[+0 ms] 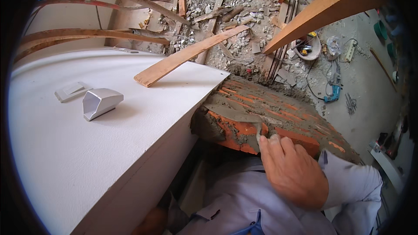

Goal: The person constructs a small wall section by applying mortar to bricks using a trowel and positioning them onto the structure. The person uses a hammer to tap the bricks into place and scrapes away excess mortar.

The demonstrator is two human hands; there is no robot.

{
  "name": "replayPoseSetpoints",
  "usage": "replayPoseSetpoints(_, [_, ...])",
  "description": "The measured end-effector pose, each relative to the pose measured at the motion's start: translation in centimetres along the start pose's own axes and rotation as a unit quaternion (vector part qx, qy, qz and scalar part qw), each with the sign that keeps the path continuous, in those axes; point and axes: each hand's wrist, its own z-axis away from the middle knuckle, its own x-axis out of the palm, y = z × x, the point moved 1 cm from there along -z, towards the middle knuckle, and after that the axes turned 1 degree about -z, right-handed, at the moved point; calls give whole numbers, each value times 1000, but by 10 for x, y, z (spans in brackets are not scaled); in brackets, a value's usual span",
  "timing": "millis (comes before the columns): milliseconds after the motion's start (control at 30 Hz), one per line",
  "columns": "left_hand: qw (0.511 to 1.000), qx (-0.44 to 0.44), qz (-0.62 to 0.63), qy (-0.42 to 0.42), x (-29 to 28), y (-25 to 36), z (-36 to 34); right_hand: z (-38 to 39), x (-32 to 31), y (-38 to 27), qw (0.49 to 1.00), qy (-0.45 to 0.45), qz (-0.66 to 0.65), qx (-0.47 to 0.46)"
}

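My right hand (296, 169) is closed round the handle end of a trowel (237, 115). Its thin grey blade lies flat against the top of a brick wall (300, 137), and most of the handle is hidden by my fingers. Wet grey mortar (257, 93) coats the wall unevenly, with orange brick showing through in streaks. Low in the picture, in shadow beside the white slab, my left hand (152, 223) shows only in part, and its fingers cannot be made out.
A white slab (143, 109) on the left carries a wooden plank (187, 56), a hollow grey-white box piece (104, 102) and a flat plate (72, 91). A wooden post (322, 11) slants overhead. Beyond lie rubble (200, 0), a bucket (314, 48) and a teal power tool (333, 93).
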Motion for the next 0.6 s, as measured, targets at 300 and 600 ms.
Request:
replayPoseSetpoints(300, [999, -10, -19, 32, -17, -10, 3, 46, 3, 3, 940, 101, -313, 93])
replayPoseSetpoints(600, [986, 97, 132, 6, -5, -5, -6, 66, 80, -116, 875, 146, -426, 176])
